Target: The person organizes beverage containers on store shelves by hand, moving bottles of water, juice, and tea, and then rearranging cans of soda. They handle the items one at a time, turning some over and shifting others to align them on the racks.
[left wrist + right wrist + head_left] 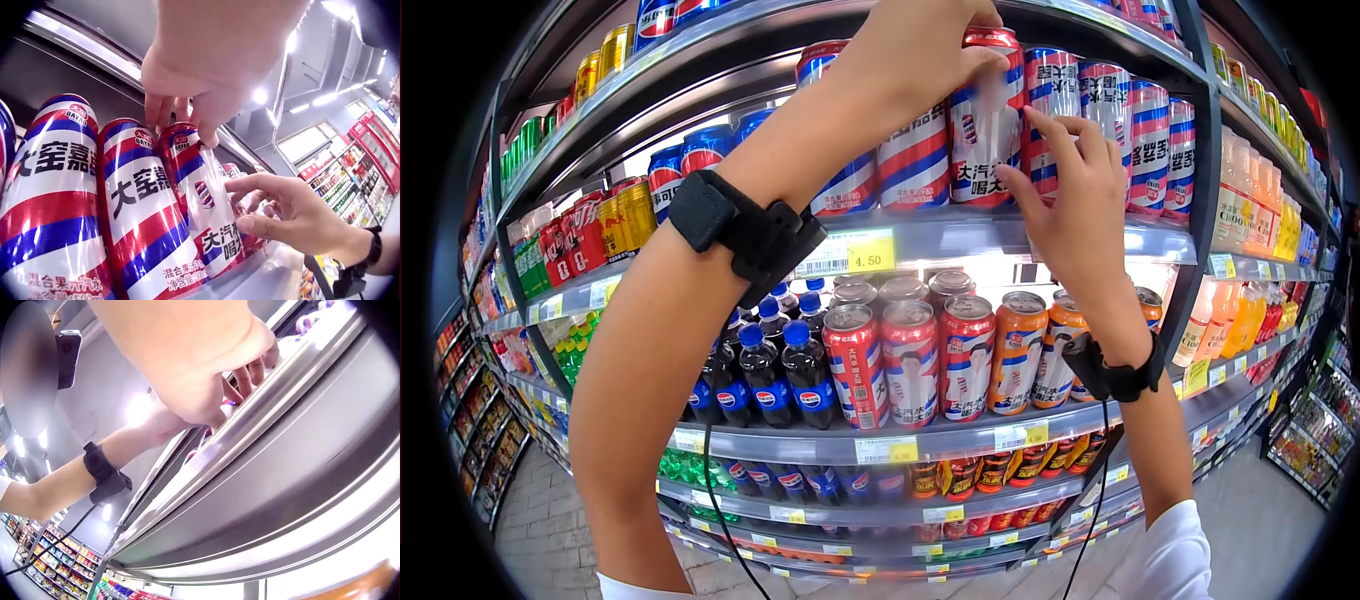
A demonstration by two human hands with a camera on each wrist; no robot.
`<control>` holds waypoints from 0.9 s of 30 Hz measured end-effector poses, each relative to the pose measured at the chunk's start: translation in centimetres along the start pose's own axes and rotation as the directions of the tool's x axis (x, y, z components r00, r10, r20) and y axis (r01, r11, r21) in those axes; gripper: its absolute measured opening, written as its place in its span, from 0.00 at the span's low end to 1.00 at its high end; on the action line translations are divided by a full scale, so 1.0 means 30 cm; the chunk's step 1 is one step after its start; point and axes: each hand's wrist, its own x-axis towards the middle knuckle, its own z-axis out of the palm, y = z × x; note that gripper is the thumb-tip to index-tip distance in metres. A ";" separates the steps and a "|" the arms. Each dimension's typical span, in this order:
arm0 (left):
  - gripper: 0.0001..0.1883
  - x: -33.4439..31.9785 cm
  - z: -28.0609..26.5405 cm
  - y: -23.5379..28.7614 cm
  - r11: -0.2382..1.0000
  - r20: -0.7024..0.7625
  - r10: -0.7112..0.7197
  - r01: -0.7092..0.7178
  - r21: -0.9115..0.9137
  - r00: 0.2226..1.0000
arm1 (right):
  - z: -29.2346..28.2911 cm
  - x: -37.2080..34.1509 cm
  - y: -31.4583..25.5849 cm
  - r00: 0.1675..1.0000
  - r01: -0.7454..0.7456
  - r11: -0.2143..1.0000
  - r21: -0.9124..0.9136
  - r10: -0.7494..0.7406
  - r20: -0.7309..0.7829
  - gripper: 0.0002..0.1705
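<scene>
My left hand (935, 45) reaches over the upper shelf and grips the top of a tall red, white and blue soda can (987, 130). In the left wrist view, its thumb lies at the front of the soda can (203, 200) and the fingers go over the far side of the rim. To the right, my right hand (1083, 195) has its fingers spread, the fingertips close beside the same can. Matching soda cans (915, 150) stand upright along both sides of it. The right wrist view largely hides the cans behind the right hand (206, 381).
The shelf edge (1000, 232) runs below the cans and carries price tags (870, 250). On the shelf beneath stand dark cola bottles (805, 370) and orange cans (1017, 350). A metal upright (1200, 200) borders the bay on the right, beside pink drink bottles (1230, 195).
</scene>
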 end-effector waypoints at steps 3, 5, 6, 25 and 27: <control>0.12 0.003 -0.006 0.013 0.998 0.059 -0.059 0.059 0.017 0.996 | -0.035 -0.003 0.023 0.999 0.024 0.999 0.045 -0.025 0.024 0.23; 0.11 -0.006 0.008 0.005 0.999 0.044 -0.030 0.028 0.045 0.999 | -0.047 -0.003 0.030 0.997 0.011 0.996 0.093 -0.017 0.069 0.20; 0.11 -0.009 0.015 0.000 0.997 0.030 0.001 -0.003 0.078 1.000 | -0.051 -0.004 0.036 0.998 0.010 0.996 0.091 -0.016 0.068 0.20; 0.25 -0.017 0.079 -0.004 0.924 0.017 -0.285 0.270 0.272 0.958 | -0.088 0.062 0.089 0.990 0.137 0.985 0.101 -0.133 -0.041 0.14; 0.26 -0.015 0.037 0.006 0.947 0.123 -0.301 0.281 0.158 0.946 | -0.088 0.070 0.104 0.987 0.153 0.983 0.100 -0.148 -0.054 0.14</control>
